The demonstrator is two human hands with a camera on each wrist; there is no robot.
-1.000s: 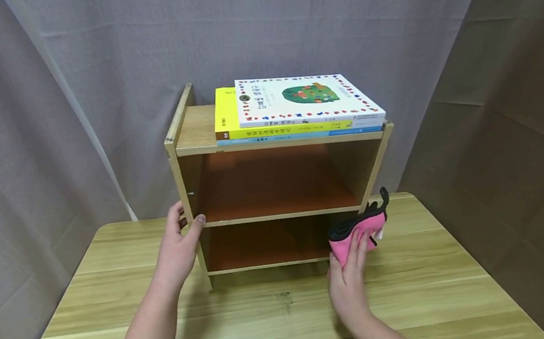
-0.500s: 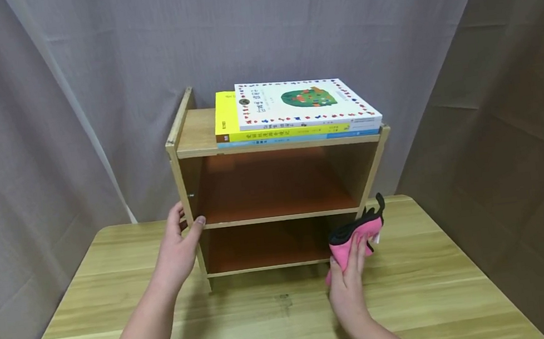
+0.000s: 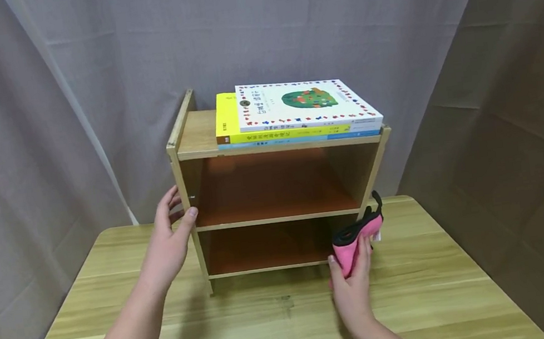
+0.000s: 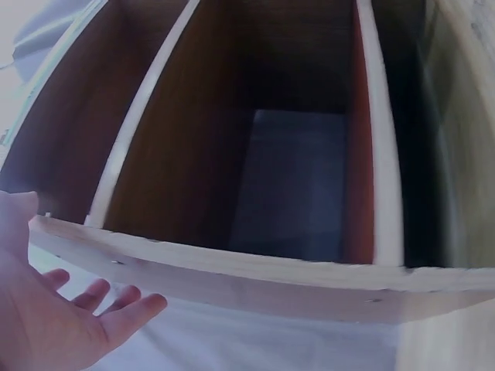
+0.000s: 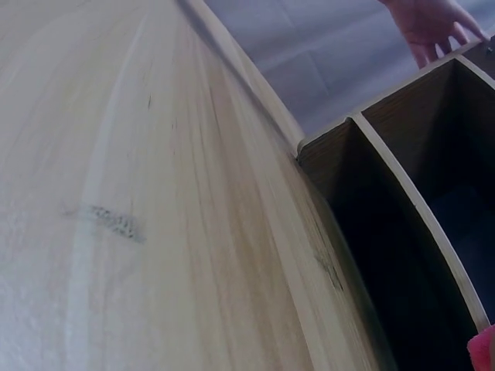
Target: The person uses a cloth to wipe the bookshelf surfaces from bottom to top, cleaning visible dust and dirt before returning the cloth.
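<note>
The pink cloth (image 3: 344,254), its upper part black, is in the right hand (image 3: 354,297), pinched between the thumb on its left and the fingers on its right. Most of the cloth stands up beyond the fingertips, with a black loop (image 3: 377,199) rising from its far end. It is at the lower right front corner of the wooden shelf (image 3: 278,220), overlapping the front edge of the right side panel (image 3: 374,163). Whether it touches that panel is hard to judge, since only a pink sliver shows in the right wrist view.

The left hand (image 3: 168,244) is at the opposite side panel (image 3: 179,171), thumb by the front edge and fingers behind on the outer side. The left wrist view shows those fingers loosely extended, not curled round the wood.

On the shelf's top board lie three stacked books: a white book (image 3: 312,103) uppermost, a yellow book (image 3: 227,116) jutting out to the left beneath it, and a blue book (image 3: 289,140) at the bottom. The shelf stands on a wood-grained table (image 3: 291,335), before a grey curtain (image 3: 256,31).
</note>
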